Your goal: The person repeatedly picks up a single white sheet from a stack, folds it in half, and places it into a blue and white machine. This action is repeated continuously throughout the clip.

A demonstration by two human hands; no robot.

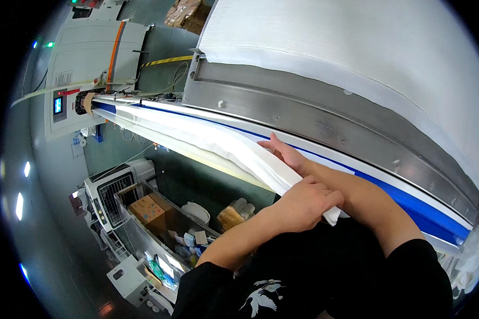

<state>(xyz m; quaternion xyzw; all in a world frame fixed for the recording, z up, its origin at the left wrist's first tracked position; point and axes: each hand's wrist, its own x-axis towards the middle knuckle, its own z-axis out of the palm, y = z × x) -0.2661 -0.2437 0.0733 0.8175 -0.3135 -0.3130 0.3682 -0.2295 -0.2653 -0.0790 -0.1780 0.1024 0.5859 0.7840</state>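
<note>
A long folded strip of white sheet material [218,139], soft like tissue or cloth, runs along a narrow blue conveyor belt [394,196]. My left hand [306,204] is closed round the strip's near end, fingers curled over it, and a loose tip [332,216] sticks out below. Beyond it, my right hand [286,152] lies against the strip's far side, thumb raised and fingers apart. Some of the right fingers are hidden by the strip. My right forearm passes over the belt.
A metal machine edge [314,125] borders the belt, with a broad white sheet [324,37] above it. At the belt's far end stands a white machine cabinet [85,53]. On the left, a bin [143,234] holds a cardboard box [148,212]; a white crate-like unit [109,186] stands beside it.
</note>
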